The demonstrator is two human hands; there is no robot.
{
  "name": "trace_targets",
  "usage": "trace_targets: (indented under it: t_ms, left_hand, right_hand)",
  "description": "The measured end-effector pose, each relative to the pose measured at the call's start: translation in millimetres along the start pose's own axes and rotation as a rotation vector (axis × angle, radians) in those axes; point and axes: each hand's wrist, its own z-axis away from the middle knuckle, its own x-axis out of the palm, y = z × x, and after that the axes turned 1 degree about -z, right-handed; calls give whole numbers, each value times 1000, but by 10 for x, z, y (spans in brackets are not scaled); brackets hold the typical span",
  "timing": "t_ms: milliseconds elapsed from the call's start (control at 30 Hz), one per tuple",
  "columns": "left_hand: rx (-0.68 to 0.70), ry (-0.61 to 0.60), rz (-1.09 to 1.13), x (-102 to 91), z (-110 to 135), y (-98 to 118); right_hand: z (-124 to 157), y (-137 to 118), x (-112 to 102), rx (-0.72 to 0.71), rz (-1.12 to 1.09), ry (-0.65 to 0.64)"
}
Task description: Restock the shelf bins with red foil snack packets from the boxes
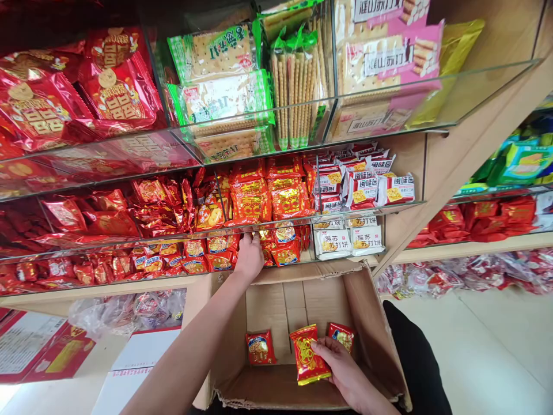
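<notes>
My left hand (249,255) reaches up to the lowest glass shelf (129,242) and rests among the small red and gold snack packets (218,246) there; its fingers curl into them, and what they hold is hidden. My right hand (341,362) is down inside an open cardboard box (375,328), pinching a red and gold snack packet (307,363) by its edge. Two more red packets lie in the box, one to the left (260,347) and one behind my right hand (342,335).
Glass shelves above hold red packets (254,199), white cracker packs (349,239), green cracker packs (224,98) and pink ones (389,57). A wooden shelf frame (458,155) stands at the right. Flat red boxes (38,346) and a white box (138,357) lie lower left.
</notes>
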Motion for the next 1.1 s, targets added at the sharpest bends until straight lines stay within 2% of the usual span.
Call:
trace_targets:
  t_ms: [267,600,733,867,1100]
  left_hand:
    - [211,-158,-57,-185,240,-143]
    - [84,-123,-154,-24,47,-136]
    - [60,-148,-204,-45,69,-163]
    - [37,-172,-260,-82,75,-97]
    - [132,-179,-334,-111,148,91]
  right_hand:
    - [21,-52,39,55,-44,24]
    - [-9,-8,7,55,-57,0]
    - [11,-23,13,58,-52,-8]
    - [24,-31,18,67,-32,-7]
    - [-18,12,-19,46,-44,-17]
